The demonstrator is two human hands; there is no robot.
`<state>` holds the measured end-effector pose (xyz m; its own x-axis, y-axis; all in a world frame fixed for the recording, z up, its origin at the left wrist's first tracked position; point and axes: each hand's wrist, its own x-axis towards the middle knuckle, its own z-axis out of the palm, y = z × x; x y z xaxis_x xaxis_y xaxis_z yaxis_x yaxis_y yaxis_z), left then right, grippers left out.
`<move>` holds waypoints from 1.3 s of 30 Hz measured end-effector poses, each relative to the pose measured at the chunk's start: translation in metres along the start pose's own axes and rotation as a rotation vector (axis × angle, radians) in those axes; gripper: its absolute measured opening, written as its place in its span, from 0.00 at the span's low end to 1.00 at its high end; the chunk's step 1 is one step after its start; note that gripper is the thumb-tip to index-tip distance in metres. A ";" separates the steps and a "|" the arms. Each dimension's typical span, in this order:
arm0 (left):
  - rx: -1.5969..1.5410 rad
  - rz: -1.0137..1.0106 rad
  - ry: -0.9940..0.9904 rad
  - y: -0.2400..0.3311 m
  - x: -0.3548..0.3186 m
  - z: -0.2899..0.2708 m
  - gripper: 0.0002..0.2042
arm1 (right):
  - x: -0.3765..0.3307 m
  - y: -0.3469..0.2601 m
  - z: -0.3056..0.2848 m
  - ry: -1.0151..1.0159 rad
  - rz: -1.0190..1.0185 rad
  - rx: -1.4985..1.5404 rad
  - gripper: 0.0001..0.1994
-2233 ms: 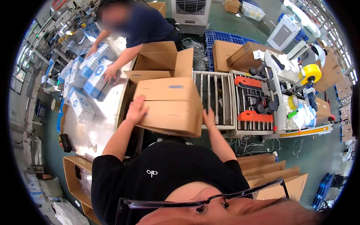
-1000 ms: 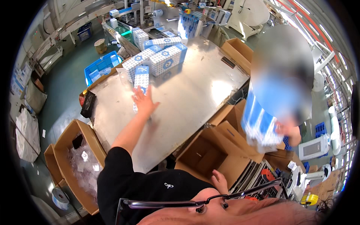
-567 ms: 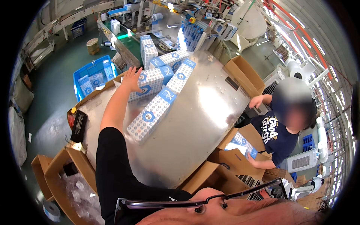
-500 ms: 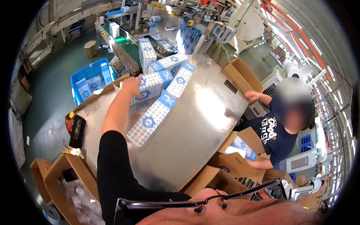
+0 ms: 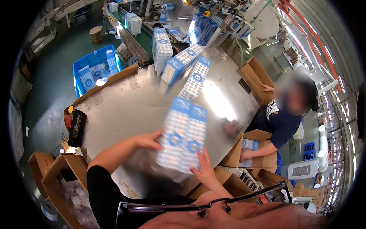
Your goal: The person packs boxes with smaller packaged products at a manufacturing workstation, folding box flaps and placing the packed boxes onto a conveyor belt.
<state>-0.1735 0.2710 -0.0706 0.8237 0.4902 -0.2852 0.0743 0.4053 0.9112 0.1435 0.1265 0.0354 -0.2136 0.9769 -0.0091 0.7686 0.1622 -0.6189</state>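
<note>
Two long blue-and-white cartons (image 5: 182,138) lie side by side at the near edge of a round steel table (image 5: 126,103). My left hand (image 5: 149,139) presses their left side. At their near right corner my right hand (image 5: 204,170) grips them. Both hands hold the pair between them. More of the same cartons (image 5: 187,68) lie and stand at the table's far edge, apart from my hands.
A person in a dark shirt (image 5: 280,120) works at open cardboard boxes (image 5: 259,150) on the right. A blue crate (image 5: 95,68) with cartons sits on the floor at the far left. Cardboard boxes (image 5: 63,179) stand at my lower left. A conveyor (image 5: 131,42) runs behind the table.
My left hand has pulled two cartons from the far stack to the table's near edge. My right hand has come up and taken their right side.
</note>
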 end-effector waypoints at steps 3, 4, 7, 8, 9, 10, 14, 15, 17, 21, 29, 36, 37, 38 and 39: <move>0.450 0.082 0.024 0.012 0.047 0.030 0.41 | 0.016 -0.001 -0.007 -0.020 0.065 -0.410 0.37; 0.492 0.071 0.077 0.038 0.067 0.022 0.36 | 0.019 0.000 -0.012 -0.025 0.156 -0.487 0.37; 1.048 0.457 0.733 0.122 0.112 -0.041 0.26 | 0.017 0.002 -0.011 -0.014 0.182 -0.487 0.35; 1.206 0.431 0.823 0.164 0.117 -0.068 0.24 | 0.017 -0.001 -0.011 -0.016 0.195 -0.480 0.35; 1.425 0.301 1.079 0.184 0.129 -0.092 0.34 | 0.019 -0.006 -0.010 -0.055 0.255 -0.484 0.35; 1.503 0.191 1.212 0.203 0.133 -0.110 0.40 | 0.014 -0.004 -0.009 -0.041 0.230 -0.492 0.34; 0.991 -0.168 1.006 0.202 0.120 -0.168 0.53 | 0.007 -0.011 -0.023 -0.095 0.266 -0.387 0.37; 0.999 -0.145 0.968 0.198 0.120 -0.169 0.52 | 0.004 -0.008 -0.027 -0.062 0.286 -0.373 0.38; 1.014 -0.107 0.902 0.181 0.110 -0.157 0.51 | 0.009 0.004 -0.032 0.087 0.191 -0.444 0.41; 1.027 -0.066 0.844 0.134 0.057 -0.060 0.49 | 0.040 0.012 -0.024 -0.009 0.095 -0.279 0.39; 0.490 0.133 0.620 0.011 -0.136 0.148 0.47 | -0.049 -0.021 0.013 -0.065 0.056 -0.120 0.41; -0.224 -0.138 0.609 -0.037 -0.145 0.127 0.35 | -0.031 0.035 0.030 -0.887 0.911 1.057 0.37; -0.250 -0.210 0.591 -0.031 -0.148 0.125 0.33 | -0.026 0.027 0.022 -0.931 0.903 1.071 0.37; -0.275 -0.277 0.568 -0.029 -0.148 0.123 0.32 | -0.025 0.023 0.017 -0.967 0.895 1.082 0.36; -0.329 -0.199 0.602 -0.036 -0.146 0.125 0.32 | -0.030 0.020 0.019 -0.900 0.834 1.120 0.38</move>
<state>-0.2260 0.0884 -0.0245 0.3512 0.6852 -0.6381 -0.0606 0.6967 0.7148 0.1543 0.0977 0.0082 -0.5561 0.2854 -0.7805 0.1426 -0.8925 -0.4280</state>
